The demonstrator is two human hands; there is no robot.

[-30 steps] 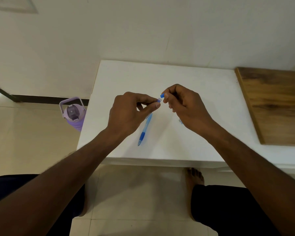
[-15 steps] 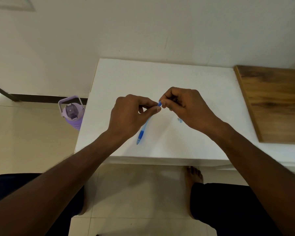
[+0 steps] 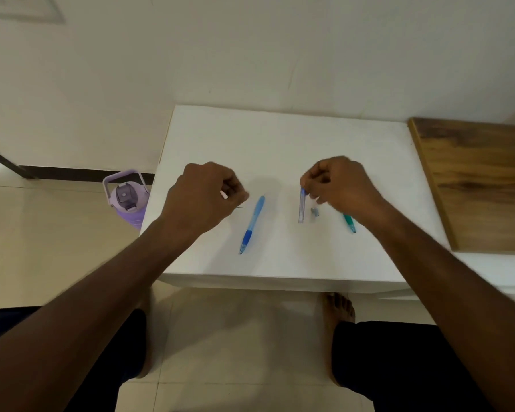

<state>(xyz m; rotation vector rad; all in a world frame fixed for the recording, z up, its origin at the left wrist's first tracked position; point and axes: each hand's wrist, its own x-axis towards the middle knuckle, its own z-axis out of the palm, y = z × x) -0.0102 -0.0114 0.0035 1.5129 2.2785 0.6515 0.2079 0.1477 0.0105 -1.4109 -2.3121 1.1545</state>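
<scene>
A slim clear tube (image 3: 301,208) with a blue cap at its top is hanging almost upright. The fingertips of the right hand (image 3: 341,185) are pinching its upper end, and its lower end is reaching down toward the white table (image 3: 280,138) (whether it is touching the surface cannot be told). A hair-thin dark lead (image 3: 241,207) is sticking out rightward from the pinching fingers of the left hand (image 3: 204,197), roughly level. A blue mechanical pencil (image 3: 252,224) is lying flat between tube and lead, its darker grip and tip pointing toward the near edge.
</scene>
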